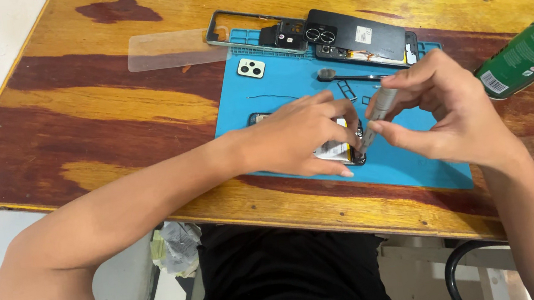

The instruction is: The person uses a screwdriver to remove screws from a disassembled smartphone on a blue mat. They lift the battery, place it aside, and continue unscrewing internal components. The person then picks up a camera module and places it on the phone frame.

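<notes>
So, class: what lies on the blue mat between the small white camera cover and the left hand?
In the head view, only a thin dark wire lies on the blue mat between the white camera cover and the left hand.

Left hand [296, 136] covers most of the phone [342, 151]. Green can [530, 50] is cut off at right edge.

You get bright, even daylight here; the bench [106, 115] shows a soft sheen on its varnish beyond the blue mat [285, 80]. Shadows beside that mat stay faint. The green can [532, 46] right of it blurs at the frame edge.
</notes>
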